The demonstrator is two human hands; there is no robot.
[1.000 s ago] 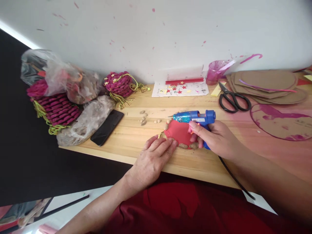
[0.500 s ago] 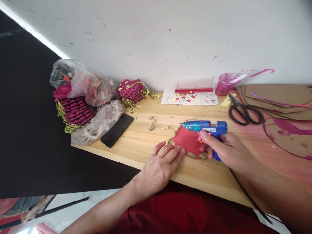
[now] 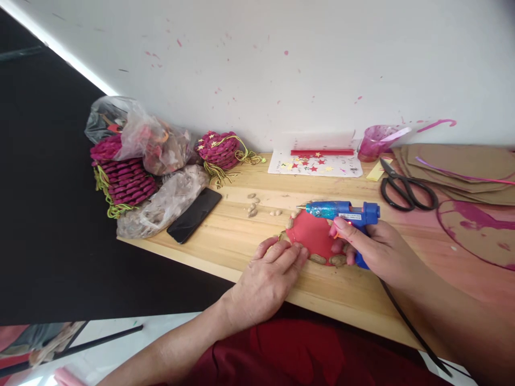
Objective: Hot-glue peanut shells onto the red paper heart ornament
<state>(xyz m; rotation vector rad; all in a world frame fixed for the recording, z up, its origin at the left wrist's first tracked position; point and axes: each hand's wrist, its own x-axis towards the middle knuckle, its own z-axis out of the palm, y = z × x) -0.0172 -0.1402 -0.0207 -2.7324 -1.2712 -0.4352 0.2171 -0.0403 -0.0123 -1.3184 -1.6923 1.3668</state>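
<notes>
My right hand is wrapped round a blue glue gun, its nozzle pointing left above the far edge of a red disc. Peanuts in their shells line parts of the disc's rim. At the near left edge of the disc, my left hand presses down with its fingers close together. Those fingers cover part of the rim, and what lies under them is hidden. A bit of gold cord shows beside the left fingers. Several loose peanuts lie to the left of the disc.
A black phone and plastic bags lie left, with purple woven pieces. Behind are a paper sheet with stars and a stained cup. Scissors and cardboard are right. A black cable trails off the near edge.
The whole view has shifted slightly. Both hands and the glue gun keep nearly the same place over the red disc.
</notes>
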